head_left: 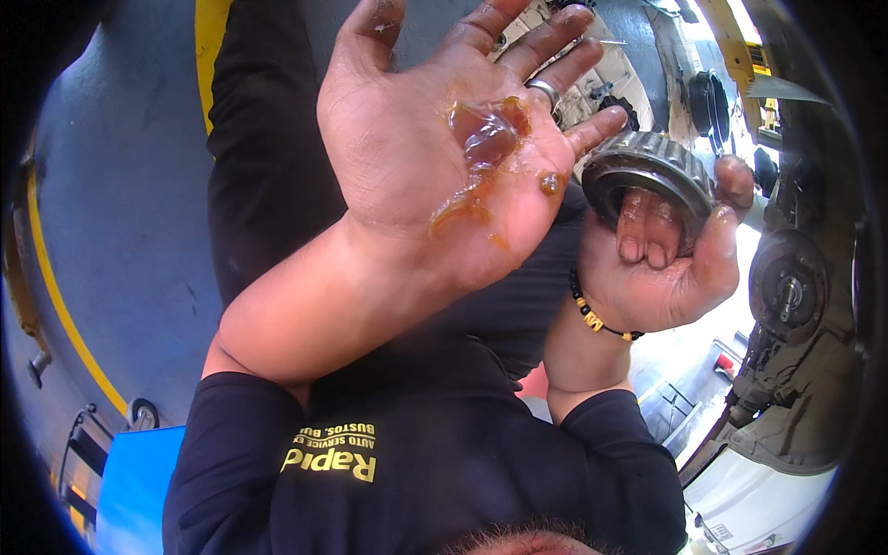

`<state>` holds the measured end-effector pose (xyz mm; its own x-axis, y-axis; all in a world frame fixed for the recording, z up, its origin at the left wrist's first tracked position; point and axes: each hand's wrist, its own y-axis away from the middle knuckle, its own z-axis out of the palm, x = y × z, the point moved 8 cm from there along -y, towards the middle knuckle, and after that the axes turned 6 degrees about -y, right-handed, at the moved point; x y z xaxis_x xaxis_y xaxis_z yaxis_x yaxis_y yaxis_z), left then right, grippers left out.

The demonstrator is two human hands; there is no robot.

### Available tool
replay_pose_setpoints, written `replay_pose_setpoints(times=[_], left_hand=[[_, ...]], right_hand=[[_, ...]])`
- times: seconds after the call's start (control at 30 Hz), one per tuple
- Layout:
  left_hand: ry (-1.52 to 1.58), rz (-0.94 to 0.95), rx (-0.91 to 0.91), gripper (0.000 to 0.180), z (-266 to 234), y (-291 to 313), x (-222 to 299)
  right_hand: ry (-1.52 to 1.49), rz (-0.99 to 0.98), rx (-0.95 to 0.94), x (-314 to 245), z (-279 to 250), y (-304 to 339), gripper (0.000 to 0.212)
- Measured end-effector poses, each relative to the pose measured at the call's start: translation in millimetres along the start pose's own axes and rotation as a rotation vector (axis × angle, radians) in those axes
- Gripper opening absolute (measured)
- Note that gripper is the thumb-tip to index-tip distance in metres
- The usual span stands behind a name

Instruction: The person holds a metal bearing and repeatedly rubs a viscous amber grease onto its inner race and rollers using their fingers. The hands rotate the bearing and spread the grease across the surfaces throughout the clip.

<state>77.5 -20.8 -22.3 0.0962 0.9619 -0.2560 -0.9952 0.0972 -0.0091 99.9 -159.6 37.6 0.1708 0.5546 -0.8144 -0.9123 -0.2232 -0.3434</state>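
Note:
My left hand [398, 176] is held palm up with its fingers spread. A glossy blob of amber-brown grease [490, 139] lies in the palm, with a smear running toward the wrist and a smaller dab near the little finger. A ring [544, 90] is on one finger. Beside it, my right hand [634, 291] grips a tapered roller bearing [661, 166], two fingertips showing through its bore. The bearing is tilted, its rollers facing up and away, and sits close to my left little finger. Dark grime coats the fingertips of both hands.
At right stands a wheel hub [788, 285] with a round plate, above a white body panel [758, 499]. A black round part [710, 106] is farther back. Blue floor [129, 185] with a yellow line [69, 314] spreads at left, near a blue box [139, 490].

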Motion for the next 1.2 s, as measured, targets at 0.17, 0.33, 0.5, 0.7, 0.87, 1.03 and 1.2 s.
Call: replay_pose_setpoints(times=[0.17, 0.33, 0.5, 0.7, 0.87, 1.03, 1.2], left_hand=[[0.009, 0.019, 0.013, 0.059, -4, 3, 1], [-0.010, 0.031, 0.036, 0.059, -10, 3, 2], [-0.028, 0.041, 0.068, 0.059, -14, 2, 0], [-0.064, 0.070, 0.118, 0.059, -18, -1, -1], [-0.063, 0.096, 0.137, 0.059, -18, -2, -2], [-0.072, 0.137, 0.146, 0.059, -19, -5, -1], [-0.067, 0.147, 0.127, 0.059, -14, -11, 5]], right_hand=[[0.145, -0.073, 0.030, 4, 6, 8, 0.044], [0.264, -0.100, 0.028, 5, 11, 14, 0.048], [0.381, -0.112, 0.011, 2, 14, 20, 0.053], [0.565, -0.100, -0.026, 0, 17, 25, 0.060], [0.671, -0.091, -0.205, -1, 26, 27, 0.061], [0.554, -0.053, -0.310, -6, 16, 26, 0.047], [-0.123, 0.072, -0.057, 1, -17, 0, 0.059]])
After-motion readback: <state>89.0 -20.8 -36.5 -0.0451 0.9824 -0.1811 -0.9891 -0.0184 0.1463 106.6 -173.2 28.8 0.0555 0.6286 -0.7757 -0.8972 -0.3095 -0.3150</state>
